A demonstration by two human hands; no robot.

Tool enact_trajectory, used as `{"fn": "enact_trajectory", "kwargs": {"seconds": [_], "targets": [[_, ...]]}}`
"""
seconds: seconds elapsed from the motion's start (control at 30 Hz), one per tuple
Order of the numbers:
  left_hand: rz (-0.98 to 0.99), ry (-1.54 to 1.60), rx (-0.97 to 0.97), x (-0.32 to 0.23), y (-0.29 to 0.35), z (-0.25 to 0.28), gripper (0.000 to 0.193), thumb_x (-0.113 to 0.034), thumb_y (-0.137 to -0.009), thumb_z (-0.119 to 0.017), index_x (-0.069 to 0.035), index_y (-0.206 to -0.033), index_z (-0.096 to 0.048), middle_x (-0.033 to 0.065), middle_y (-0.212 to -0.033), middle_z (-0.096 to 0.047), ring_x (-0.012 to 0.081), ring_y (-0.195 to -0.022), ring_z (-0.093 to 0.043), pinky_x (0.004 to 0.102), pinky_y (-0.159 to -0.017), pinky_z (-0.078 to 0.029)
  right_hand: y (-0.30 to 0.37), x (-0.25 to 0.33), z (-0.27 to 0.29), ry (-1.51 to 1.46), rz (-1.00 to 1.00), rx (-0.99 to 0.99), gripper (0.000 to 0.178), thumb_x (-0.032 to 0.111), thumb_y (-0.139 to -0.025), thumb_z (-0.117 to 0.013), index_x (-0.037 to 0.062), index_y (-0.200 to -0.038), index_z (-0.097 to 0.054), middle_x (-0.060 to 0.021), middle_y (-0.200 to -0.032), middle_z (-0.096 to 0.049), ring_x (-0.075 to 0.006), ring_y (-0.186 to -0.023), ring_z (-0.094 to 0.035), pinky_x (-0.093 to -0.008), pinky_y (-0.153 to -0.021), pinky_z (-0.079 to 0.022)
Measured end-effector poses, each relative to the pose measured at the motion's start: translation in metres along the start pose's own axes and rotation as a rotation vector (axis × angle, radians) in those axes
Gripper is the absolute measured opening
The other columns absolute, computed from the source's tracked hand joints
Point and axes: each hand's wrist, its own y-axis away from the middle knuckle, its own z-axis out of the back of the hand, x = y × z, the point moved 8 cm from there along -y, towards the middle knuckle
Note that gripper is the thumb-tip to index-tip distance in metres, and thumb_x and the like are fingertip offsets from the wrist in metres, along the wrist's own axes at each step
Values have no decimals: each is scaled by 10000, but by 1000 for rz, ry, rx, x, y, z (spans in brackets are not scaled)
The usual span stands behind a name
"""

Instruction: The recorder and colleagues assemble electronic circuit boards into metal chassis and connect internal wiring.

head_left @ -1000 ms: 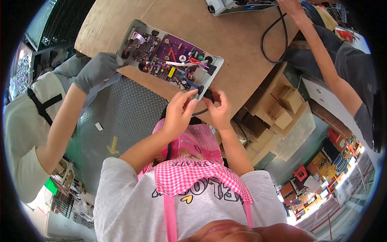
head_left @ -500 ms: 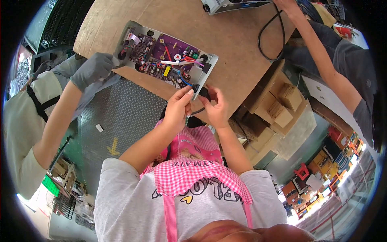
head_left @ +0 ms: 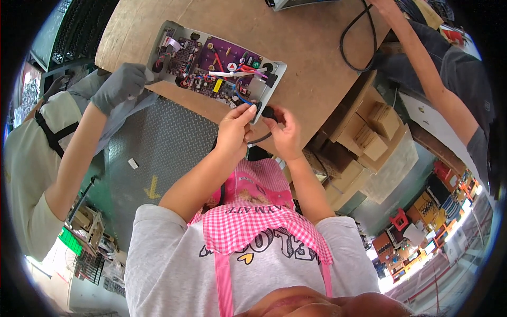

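Note:
An open grey metal casing with purple circuit boards inside stands on the table's near edge. At the casing's near right corner, my left hand is pinched closed by the end plate, on blue and dark wires that run to its fingertips; the exact grip is partly hidden. Just outside that plate, my right hand is closed on a black round fitting. A black cable curves down from it between my hands. Red, white and purple wires lie over the boards.
A co-worker's grey-gloved hand is close to the casing's left end. Another person's bare arm reaches over at right, near a looped black cable and a second casing. An open cardboard box stands beside the wooden table.
The casing and my hands appear slightly higher in the picture. My right hand and the black fitting have shifted a little relative to the end plate. The gloved hand has moved slightly left of the casing.

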Motion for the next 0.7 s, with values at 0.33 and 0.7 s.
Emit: {"fn": "enact_trajectory", "kwargs": {"seconds": [0.33,0.7], "targets": [[-11,-8,-5,1,-5,4,147,-143,-897,-655,-104,-1039,-645,-79,-803,-581,15,-520,-376,188,-445,-258,-6,9,1,-5,14,-17,296,147,-831,-718,-26,-1047,-613,-123,-848,-653,-189,-724,-635,-299,-680,-505],[-19,0,41,2,-6,3,166,-155,-901,-652,-90,-1053,-640,-71,-811,-597,4,-530,-392,182,-442,-263,-6,-4,-3,226,-48,75,245,215,-918,-575,-23,-939,-629,-177,-830,-638,-296,-739,-622,-365,-675,-474]]}}
